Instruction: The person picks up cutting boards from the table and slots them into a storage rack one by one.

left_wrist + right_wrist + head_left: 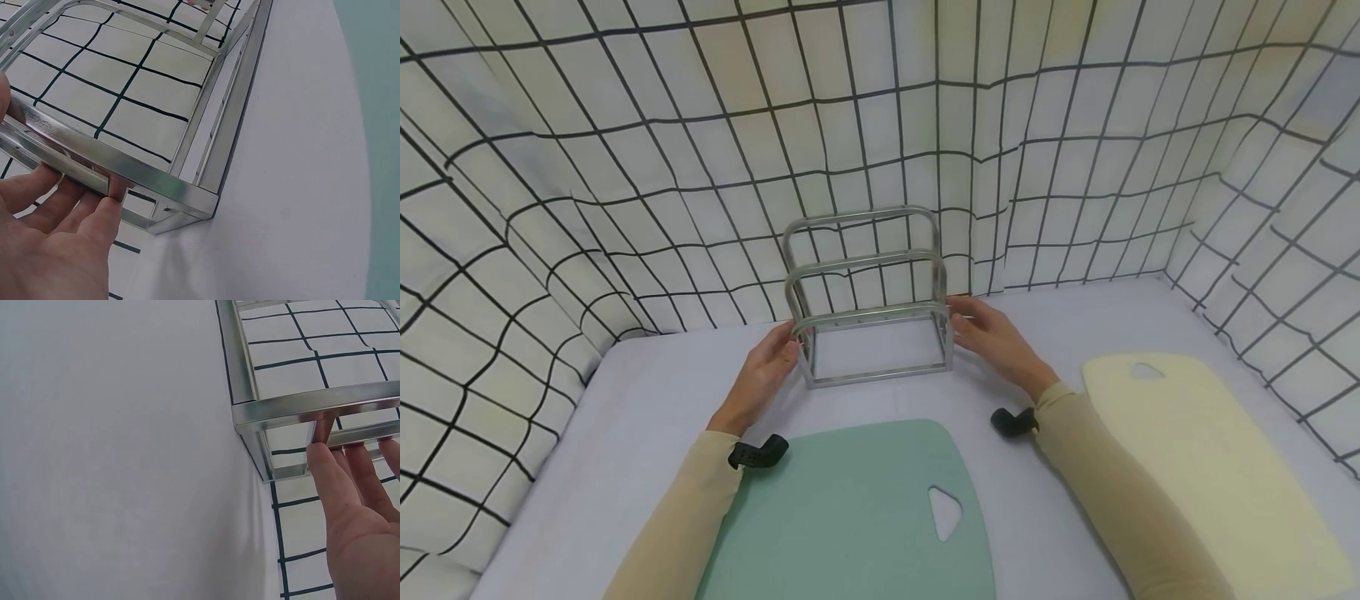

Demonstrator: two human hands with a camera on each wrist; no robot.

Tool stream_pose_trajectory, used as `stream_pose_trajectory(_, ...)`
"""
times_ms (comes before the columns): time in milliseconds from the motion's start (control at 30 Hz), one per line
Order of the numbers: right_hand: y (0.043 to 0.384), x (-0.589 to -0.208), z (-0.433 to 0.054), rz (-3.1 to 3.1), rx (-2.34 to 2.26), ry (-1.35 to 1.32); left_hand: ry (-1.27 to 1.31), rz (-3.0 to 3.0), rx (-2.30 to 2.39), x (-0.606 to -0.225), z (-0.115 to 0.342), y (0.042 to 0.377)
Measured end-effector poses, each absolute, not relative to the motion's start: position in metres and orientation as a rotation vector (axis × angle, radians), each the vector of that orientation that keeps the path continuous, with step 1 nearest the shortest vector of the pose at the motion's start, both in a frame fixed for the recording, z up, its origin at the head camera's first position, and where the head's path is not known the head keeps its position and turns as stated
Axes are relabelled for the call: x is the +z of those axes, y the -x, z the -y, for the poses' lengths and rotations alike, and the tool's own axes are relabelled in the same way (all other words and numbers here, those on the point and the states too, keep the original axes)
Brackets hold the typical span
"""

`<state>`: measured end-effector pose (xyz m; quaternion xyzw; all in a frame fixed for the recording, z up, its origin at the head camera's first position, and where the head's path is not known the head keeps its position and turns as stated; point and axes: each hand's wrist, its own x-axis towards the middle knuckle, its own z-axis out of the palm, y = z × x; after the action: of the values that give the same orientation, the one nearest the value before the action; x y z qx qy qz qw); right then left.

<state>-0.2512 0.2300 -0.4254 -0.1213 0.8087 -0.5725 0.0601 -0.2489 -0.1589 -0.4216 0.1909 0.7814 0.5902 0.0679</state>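
Note:
A silver metal rack (871, 317) with several upright loops stands near the back of the white table in the head view. My left hand (762, 372) holds its left side. In the left wrist view, the fingers (94, 215) hook behind a bar of the rack (119, 155), with only the thumb's edge showing. On the opposite side my right hand (1000, 343) grips the rack, its fingertips partly hidden behind the frame. The right wrist view has those fingers (331, 475) reaching round a side bar of the rack (300, 407).
A green cutting board (850, 517) lies in front of the rack, partly under the left forearm. At the right lies a cream cutting board (1210, 458), partly behind the right sleeve. White cloth with a black grid (700, 158) encloses the back and sides of the table (632, 392).

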Motion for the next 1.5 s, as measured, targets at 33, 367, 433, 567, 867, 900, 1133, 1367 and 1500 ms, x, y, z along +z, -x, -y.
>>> stream_pose_trajectory(33, 0.251, -0.425, -0.231, -2.447, -1.734, 0.367, -0.579, -2.358, 1.773, -0.422, 0.158, 0.249)
stream_pose_trajectory(367, 0.249, -0.424, -0.235, -2.437, -1.754, 0.380, -0.590, -2.395, 1.721, -0.420, 0.154, 0.247)
stream_pose_trajectory(433, 0.249, -0.425, -0.237, -2.442, -1.753, 0.380, -0.585, -2.399, 1.712, -0.420, 0.153, 0.247)
stream_pose_trajectory(567, 0.249, -0.426, -0.239, -2.451, -1.750, 0.380, -0.579, -2.397, 1.710, -0.420, 0.151, 0.248)
stream_pose_trajectory(867, 0.246, -0.423, -0.241, -2.452, -1.749, 0.363, -0.588, -2.401, 1.704, -0.421, 0.148, 0.248)
stream_pose_trajectory(900, 0.245, -0.423, -0.242, -2.451, -1.749, 0.363, -0.591, -2.402, 1.703, -0.421, 0.147, 0.248)
stream_pose_trajectory(1133, 0.244, -0.423, -0.245, -2.433, -1.761, 0.364, -0.597, -2.400, 1.702, -0.421, 0.145, 0.248)
stream_pose_trajectory(1367, 0.244, -0.425, -0.250, -2.437, -1.763, 0.377, -0.595, -2.405, 1.694, -0.422, 0.142, 0.249)
stream_pose_trajectory(1500, 0.244, -0.423, -0.252, -2.440, -1.763, 0.390, -0.596, -2.414, 1.679, -0.423, 0.141, 0.250)
